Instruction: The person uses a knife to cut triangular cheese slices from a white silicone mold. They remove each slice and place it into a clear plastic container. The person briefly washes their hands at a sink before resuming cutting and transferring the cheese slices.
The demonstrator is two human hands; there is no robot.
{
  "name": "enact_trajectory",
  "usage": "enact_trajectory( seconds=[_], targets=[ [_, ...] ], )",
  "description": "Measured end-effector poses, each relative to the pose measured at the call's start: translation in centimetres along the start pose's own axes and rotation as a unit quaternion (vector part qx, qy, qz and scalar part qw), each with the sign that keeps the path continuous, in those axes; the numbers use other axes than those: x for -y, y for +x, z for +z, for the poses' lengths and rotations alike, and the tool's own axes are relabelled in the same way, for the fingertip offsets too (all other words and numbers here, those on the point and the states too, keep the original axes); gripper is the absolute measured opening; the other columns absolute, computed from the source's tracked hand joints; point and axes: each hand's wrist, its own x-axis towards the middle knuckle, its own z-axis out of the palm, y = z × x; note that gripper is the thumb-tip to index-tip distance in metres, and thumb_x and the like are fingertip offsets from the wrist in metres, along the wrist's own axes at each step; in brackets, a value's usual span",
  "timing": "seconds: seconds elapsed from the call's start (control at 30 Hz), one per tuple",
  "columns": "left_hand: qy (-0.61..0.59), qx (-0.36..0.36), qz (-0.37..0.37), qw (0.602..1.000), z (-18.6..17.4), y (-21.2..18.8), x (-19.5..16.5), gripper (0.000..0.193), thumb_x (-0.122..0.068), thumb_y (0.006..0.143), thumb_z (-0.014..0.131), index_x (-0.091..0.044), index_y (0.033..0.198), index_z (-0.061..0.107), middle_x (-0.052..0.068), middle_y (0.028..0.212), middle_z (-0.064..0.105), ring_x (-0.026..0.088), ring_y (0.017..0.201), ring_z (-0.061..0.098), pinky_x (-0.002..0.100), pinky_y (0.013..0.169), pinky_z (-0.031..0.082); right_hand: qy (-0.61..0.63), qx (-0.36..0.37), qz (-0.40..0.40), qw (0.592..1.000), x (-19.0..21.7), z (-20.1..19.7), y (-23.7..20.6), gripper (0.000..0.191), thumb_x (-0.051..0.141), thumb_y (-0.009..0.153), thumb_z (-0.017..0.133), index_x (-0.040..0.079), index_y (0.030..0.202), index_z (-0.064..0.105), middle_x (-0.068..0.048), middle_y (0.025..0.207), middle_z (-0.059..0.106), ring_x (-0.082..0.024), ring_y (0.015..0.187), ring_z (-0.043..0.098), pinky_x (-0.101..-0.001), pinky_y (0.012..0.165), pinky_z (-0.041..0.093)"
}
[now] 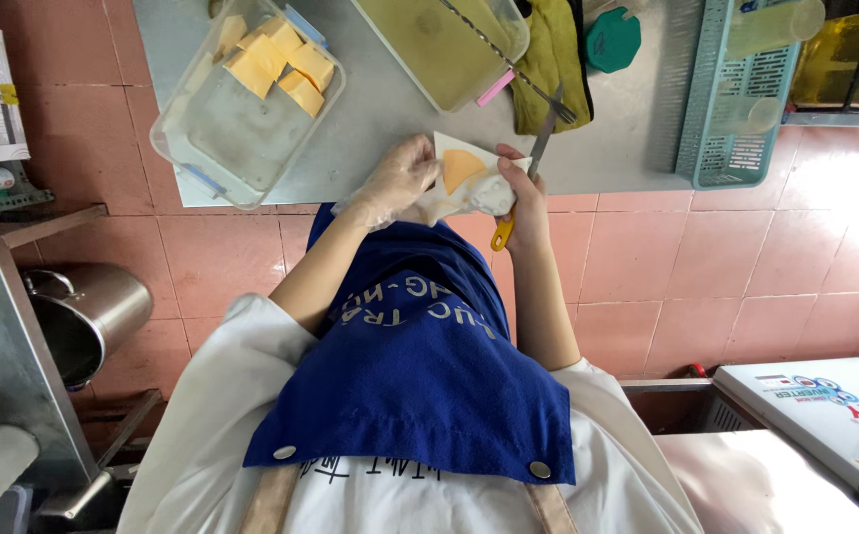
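My left hand [397, 182], in a thin clear glove, grips a white wrapper [479, 193] with an orange-yellow triangular slice [461, 168] lying on it. My right hand [522, 203] touches the wrapper's other side and holds a tool with a yellow handle [500, 235]; its metal blade [543, 141] points up over the table. Both hands meet at the near edge of the grey steel table [370, 138]. A blue apron over a white shirt fills the lower part of the view.
On the table stand a clear plastic tub [214, 138] with several yellow blocks [276, 61], a second tub of yellowish liquid [439, 44], a yellow-green cloth [548, 59], a teal lid [612, 40] and a teal basket [736, 99]. A steel pot [88, 311] sits left, a white chest [825, 405] right.
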Motion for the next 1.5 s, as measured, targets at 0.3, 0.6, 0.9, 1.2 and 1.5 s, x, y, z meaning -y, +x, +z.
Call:
enact_trajectory(
  seconds=[0.3,0.6,0.9,1.2,1.5],
  targets=[
    [-0.033,0.027,0.113,0.993,-0.4,3.3,-1.7,0.013,-0.014,0.102,0.064,-0.001,0.103,0.062,0.002,0.088,0.068,0.008,0.082,0.062,0.027,0.076,0.054,-0.238,-0.065,-0.043,0.968,4.6,-2.3,4.7,0.028,0.025,0.091,0.08,0.0,0.099,0.07,0.001,0.065,0.06,-0.005,0.046,0.047,-0.0212,0.04,0.038],
    [0.124,-0.133,0.156,0.971,0.8,11.1,-4.8,0.008,-0.007,0.091,0.068,-0.004,0.094,0.062,0.006,0.076,0.067,0.012,0.066,0.064,0.03,0.063,0.054,-0.116,-0.041,-0.038,0.992,6.7,-3.3,9.5,0.026,0.019,0.101,0.077,-0.001,0.09,0.064,-0.008,0.083,0.066,-0.008,0.048,0.046,-0.0232,0.043,0.035],
    [0.197,-0.023,0.157,0.968,0.1,13.8,-8.4,0.014,-0.014,0.09,0.069,-0.004,0.094,0.061,0.014,0.077,0.067,0.026,0.068,0.066,0.037,0.066,0.053,-0.314,-0.213,-0.331,0.864,10.0,-2.9,6.2,0.013,0.009,0.097,0.076,-0.001,0.102,0.07,-0.003,0.091,0.073,-0.002,0.056,0.043,-0.0206,0.049,0.034],
    [0.235,0.098,0.176,0.951,0.0,13.8,-14.1,0.018,-0.018,0.09,0.068,-0.003,0.097,0.06,0.017,0.084,0.067,0.033,0.078,0.064,0.042,0.072,0.051,-0.347,0.103,-0.176,0.915,15.9,-0.1,10.9,0.018,0.016,0.097,0.074,-0.001,0.097,0.067,-0.001,0.106,0.077,0.0,0.063,0.051,-0.0205,0.048,0.041],
    [0.124,0.083,0.151,0.977,0.7,13.8,-11.0,0.02,-0.02,0.093,0.071,-0.004,0.097,0.062,0.006,0.08,0.065,0.013,0.071,0.06,0.031,0.067,0.051,-0.265,0.092,-0.063,0.958,13.3,-2.1,11.9,0.021,0.022,0.101,0.068,0.002,0.097,0.061,0.003,0.066,0.053,-0.005,0.048,0.044,-0.0232,0.043,0.036]
  ],
)
